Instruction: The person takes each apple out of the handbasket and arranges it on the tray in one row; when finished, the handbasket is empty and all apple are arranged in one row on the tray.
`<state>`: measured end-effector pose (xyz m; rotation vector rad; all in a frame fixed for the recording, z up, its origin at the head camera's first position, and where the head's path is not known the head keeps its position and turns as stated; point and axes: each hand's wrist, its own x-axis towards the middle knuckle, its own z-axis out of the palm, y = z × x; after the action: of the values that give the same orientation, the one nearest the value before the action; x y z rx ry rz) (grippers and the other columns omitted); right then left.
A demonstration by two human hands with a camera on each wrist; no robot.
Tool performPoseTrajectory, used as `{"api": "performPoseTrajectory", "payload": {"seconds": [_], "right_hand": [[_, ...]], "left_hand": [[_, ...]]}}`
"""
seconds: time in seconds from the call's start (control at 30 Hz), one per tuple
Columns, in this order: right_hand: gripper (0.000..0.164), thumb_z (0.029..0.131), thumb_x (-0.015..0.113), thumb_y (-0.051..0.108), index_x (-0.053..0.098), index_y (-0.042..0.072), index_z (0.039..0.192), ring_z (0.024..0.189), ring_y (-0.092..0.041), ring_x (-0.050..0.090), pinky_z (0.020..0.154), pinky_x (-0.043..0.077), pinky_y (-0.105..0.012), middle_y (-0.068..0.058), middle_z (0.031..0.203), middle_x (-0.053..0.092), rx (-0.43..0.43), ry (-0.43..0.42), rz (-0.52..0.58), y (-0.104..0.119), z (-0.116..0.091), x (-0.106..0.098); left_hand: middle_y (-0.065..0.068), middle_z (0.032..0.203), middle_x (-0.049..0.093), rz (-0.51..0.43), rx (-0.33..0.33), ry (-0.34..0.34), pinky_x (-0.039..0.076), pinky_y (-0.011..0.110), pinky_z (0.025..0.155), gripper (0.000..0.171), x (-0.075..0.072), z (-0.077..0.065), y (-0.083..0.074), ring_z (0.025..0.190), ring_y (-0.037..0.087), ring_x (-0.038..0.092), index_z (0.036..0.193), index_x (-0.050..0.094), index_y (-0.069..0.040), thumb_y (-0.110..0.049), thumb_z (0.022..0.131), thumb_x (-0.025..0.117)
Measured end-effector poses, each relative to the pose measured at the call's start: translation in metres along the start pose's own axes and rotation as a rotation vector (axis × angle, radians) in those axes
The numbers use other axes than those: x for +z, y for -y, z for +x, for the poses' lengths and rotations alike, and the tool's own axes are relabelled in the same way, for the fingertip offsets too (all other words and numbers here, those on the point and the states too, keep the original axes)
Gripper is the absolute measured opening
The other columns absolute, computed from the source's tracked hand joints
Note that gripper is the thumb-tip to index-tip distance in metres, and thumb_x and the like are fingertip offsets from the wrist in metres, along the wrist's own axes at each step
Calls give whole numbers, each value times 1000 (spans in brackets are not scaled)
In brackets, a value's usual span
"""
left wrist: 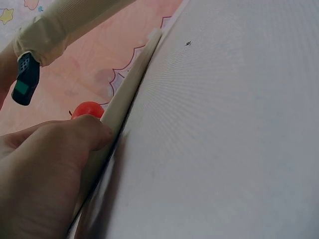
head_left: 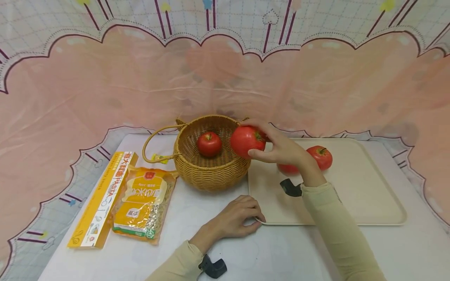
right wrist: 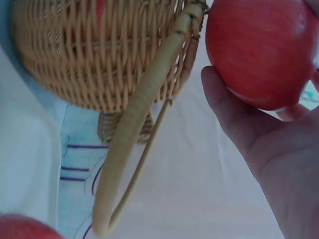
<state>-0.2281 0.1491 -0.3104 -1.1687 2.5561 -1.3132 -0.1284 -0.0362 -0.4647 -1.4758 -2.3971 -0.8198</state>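
My right hand (head_left: 277, 146) holds a red apple (head_left: 246, 141) at the right rim of the wicker basket (head_left: 214, 177), thumb and fingers curled round it. In the right wrist view that apple (right wrist: 261, 50) hangs beside the basket's wall (right wrist: 94, 59). Another apple (head_left: 209, 144) sits inside the basket. Two apples lie on the beige tray (head_left: 365, 187): one in plain sight (head_left: 320, 157), the other (head_left: 288, 168) partly hidden by the right arm. At the tray's near left corner, my left hand (head_left: 237, 218) grips the rim with thumb and curled fingers; the left wrist view shows the thumb (left wrist: 94, 132) there.
Left of the basket lie a yellow pasta box (head_left: 102, 203), an orange bag of grain-like food (head_left: 142, 203) and a small yellow packet (head_left: 159, 159). The basket's handle (head_left: 151, 142) leans out to the left. A patterned curtain (head_left: 211, 78) hangs behind the white table (head_left: 281, 249).
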Motion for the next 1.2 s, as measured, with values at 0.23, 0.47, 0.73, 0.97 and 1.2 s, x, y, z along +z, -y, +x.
{"api": "performPoseTrajectory", "payload": {"seconds": [0.23, 0.47, 0.73, 0.97, 1.2], "right_hand": [[63, 81, 73, 30, 41, 39, 135, 119, -12, 45, 93, 46, -41, 13, 137, 42, 20, -24, -43, -8, -16, -5], [62, 82, 72, 29, 41, 40, 135, 121, -15, 45, 96, 44, -47, 11, 138, 43, 90, -72, -81, -16, -35, -9], [66, 82, 72, 25, 40, 42, 137, 133, -19, 34, 97, 41, -56, 11, 144, 38, 165, -141, -81, -27, -64, -10], [66, 82, 72, 16, 41, 35, 138, 125, -20, 41, 94, 42, -51, 7, 143, 39, 169, -182, -82, -28, -74, -17], [66, 82, 72, 19, 42, 38, 137, 124, -17, 43, 92, 43, -51, 13, 141, 40, 162, -200, -114, -40, -83, -23]], "left_hand": [[-16, 88, 58, -21, -30, 22, 38, 20, 100, 9, 1, -2, 0, 95, 1, 52, 91, 70, -28, -22, 85, 66], [-16, 89, 58, -12, -28, 22, 38, 20, 99, 9, 2, -1, -1, 97, 1, 52, 90, 70, -28, -22, 85, 66], [-16, 89, 58, -12, -25, 28, 38, 20, 100, 9, 3, 0, -1, 97, 1, 52, 91, 70, -28, -22, 85, 66], [-16, 89, 58, 2, -8, 11, 38, 21, 101, 9, 0, 1, 0, 99, 2, 53, 90, 70, -28, -22, 84, 66], [-16, 90, 58, -15, -26, 21, 37, 21, 101, 8, 0, 1, -1, 100, 2, 52, 90, 70, -27, -22, 85, 66]]}}
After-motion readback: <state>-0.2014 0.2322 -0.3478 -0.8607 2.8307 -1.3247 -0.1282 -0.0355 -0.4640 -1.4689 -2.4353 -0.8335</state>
